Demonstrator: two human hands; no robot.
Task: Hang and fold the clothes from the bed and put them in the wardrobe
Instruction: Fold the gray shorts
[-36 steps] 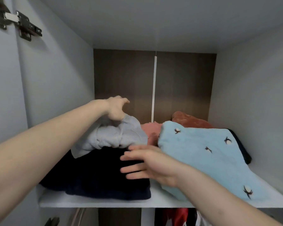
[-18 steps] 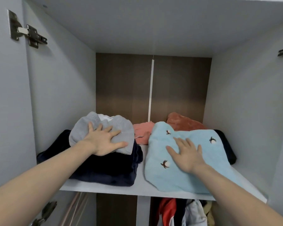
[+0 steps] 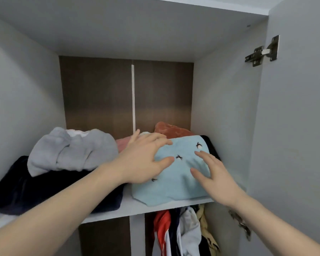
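My left hand (image 3: pixel 142 159) has its fingers (image 3: pixel 162 141) spread out straight, and they rest on the top left part of the blue folded cloth (image 3: pixel 175 180). My right hand (image 3: pixel 214 180) is open too, with its fingers (image 3: pixel 201 156) straight and touching the cloth's right side. Nothing is gripped.

The blue cloth lies right under both hands, on the right half of the wardrobe shelf (image 3: pixel 129 207). Its long side runs from the shelf's front edge toward the back. I think the next move is a pat or a push backward, and both hands are equally near. Beside it on the left sit a gray top (image 3: pixel 72 150) on a dark pile (image 3: pixel 44 191).

I see no words or labels, only small dark marks on the blue cloth.
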